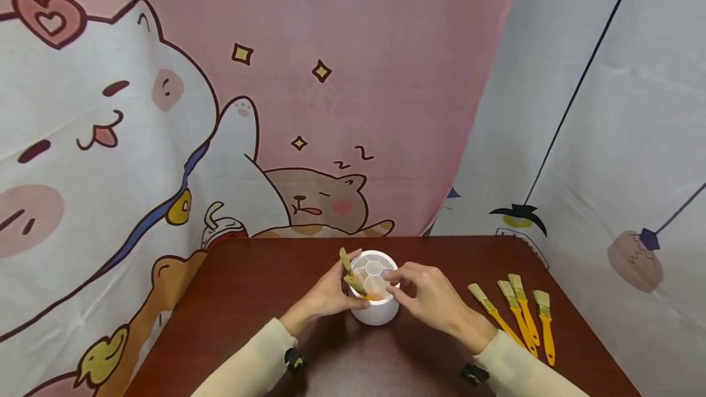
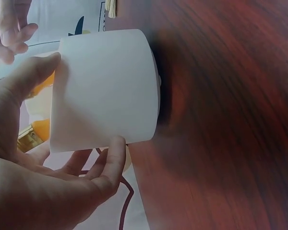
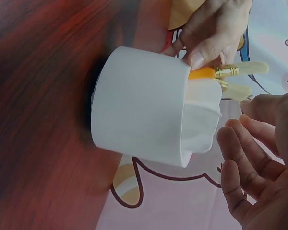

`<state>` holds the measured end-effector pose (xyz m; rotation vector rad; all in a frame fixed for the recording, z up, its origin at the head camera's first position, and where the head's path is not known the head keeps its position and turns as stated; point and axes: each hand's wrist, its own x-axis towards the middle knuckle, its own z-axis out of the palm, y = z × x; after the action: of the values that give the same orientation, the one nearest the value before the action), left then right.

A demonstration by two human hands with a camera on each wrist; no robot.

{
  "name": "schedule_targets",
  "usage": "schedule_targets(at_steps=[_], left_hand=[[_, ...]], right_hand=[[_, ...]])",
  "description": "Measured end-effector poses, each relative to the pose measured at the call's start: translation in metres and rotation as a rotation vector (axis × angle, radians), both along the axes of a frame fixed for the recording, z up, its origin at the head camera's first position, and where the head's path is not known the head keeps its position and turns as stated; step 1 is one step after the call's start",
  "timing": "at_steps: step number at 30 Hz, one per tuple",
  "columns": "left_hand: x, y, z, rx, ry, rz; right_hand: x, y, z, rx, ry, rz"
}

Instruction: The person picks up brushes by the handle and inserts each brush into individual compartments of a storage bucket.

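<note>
A white round brush holder (image 1: 375,314) with a divided, translucent insert (image 3: 201,120) stands on the table. My left hand (image 1: 331,290) grips its left side, thumb at the rim and fingers round the wall in the left wrist view. Two paint brushes (image 3: 228,72) with orange handles and pale bristles stand in the holder beside that thumb, bristles up and leaning left. My right hand (image 1: 427,293) hovers by the holder's right rim. In the right wrist view its fingers (image 3: 237,148) are loosely bent, with nothing between them, apart from the insert.
Several more paint brushes (image 1: 518,305) with yellow-orange handles lie on the right of the dark red-brown table (image 1: 248,299), bristles pointing away from me. A cartoon-printed curtain (image 1: 386,109) hangs behind the table and along its sides.
</note>
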<state>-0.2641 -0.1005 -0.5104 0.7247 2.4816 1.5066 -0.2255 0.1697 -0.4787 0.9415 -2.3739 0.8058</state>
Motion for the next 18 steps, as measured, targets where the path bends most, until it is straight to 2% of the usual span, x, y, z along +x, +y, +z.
schedule_targets(at_steps=[3,7,12,18], left_hand=[[0.002,0.001,-0.001,-0.003,0.000,0.024],[0.006,0.004,-0.003,0.008,0.024,0.092],[0.017,0.013,-0.006,0.022,0.052,0.231],[0.030,0.028,-0.010,-0.010,0.042,0.382]], right_hand=[[0.001,0.005,0.001,-0.013,0.005,-0.010],[0.001,0.013,0.002,-0.024,0.008,-0.032],[0.001,0.026,0.003,-0.026,0.007,-0.081],[-0.002,0.046,0.003,-0.011,-0.003,-0.146]])
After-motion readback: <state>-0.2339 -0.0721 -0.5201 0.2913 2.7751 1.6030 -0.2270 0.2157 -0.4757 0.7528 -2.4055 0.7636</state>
